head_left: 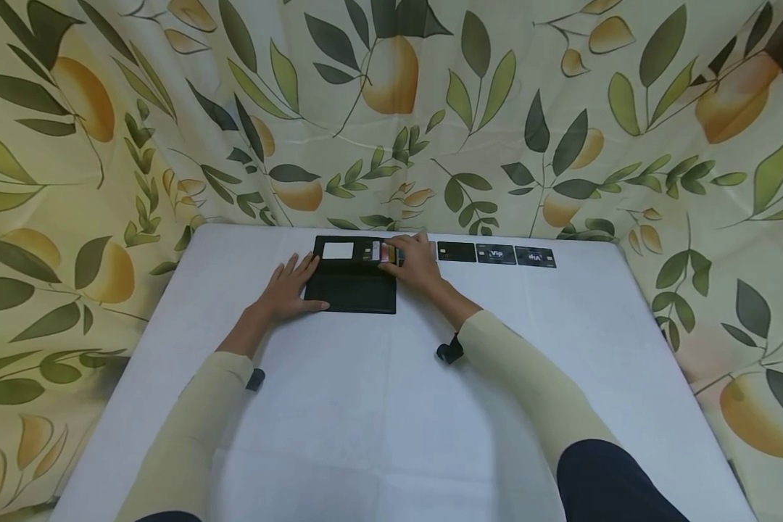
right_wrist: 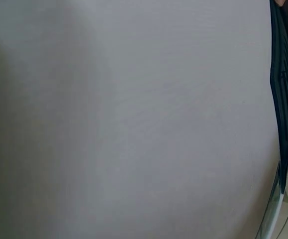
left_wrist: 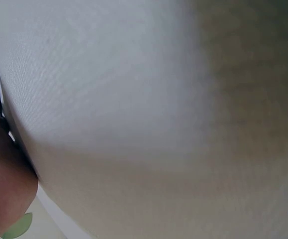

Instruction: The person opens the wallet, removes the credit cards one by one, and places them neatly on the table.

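Note:
A black wallet (head_left: 350,288) lies unfolded near the table's far edge, with a white panel (head_left: 338,251) at its upper left and cards in its upper right part. My left hand (head_left: 287,290) rests on its left side, fingers spread and thumb along the lower edge. At the upper right, my right hand (head_left: 419,262) pinches a colourful card (head_left: 388,252) between thumb and fingers; the hand hides part of it. Seen edge-on, the wallet (right_wrist: 284,94) shows layered dark leather in the right wrist view. Part of my left hand (left_wrist: 7,179) appears in the left wrist view.
To the right of my right hand, a plain black card (head_left: 457,251) and two dark cards lettered "Vip" (head_left: 496,254) lie in a row. Another card's edge peeks out beside the hand. The white-covered table (head_left: 365,420) meets a leaf-and-fruit patterned curtain (head_left: 496,145) behind.

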Motion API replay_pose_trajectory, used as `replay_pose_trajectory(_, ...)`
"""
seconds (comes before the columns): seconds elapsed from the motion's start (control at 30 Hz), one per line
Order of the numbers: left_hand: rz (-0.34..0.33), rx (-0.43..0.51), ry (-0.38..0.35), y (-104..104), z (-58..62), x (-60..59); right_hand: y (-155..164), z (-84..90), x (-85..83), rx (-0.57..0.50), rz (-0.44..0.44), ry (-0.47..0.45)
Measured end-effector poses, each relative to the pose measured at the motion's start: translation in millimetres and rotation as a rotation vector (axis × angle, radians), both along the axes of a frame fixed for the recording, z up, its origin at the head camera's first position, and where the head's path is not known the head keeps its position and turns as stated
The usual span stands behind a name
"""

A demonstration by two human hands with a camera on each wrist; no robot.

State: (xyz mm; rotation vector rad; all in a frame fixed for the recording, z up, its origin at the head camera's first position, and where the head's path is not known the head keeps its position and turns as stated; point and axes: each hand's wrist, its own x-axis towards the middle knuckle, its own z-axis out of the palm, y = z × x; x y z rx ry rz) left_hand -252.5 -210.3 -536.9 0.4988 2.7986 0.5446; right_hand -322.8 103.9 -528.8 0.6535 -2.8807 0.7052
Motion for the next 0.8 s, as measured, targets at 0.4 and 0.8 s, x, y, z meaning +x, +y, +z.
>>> replay_pose_trajectory(0.4, 0.0, 0.015, -0.003, -1.2, -2.6, -1.5, -14.9, 0.6, -11.6, 0.069, 0.026, 0.007)
replay_pose_trajectory(0.8, -0.004, 0.016, -0.003, -1.0, -1.9, -1.5, -24.2, -0.9, -19.2, 0.083, 0.033, 0.006)
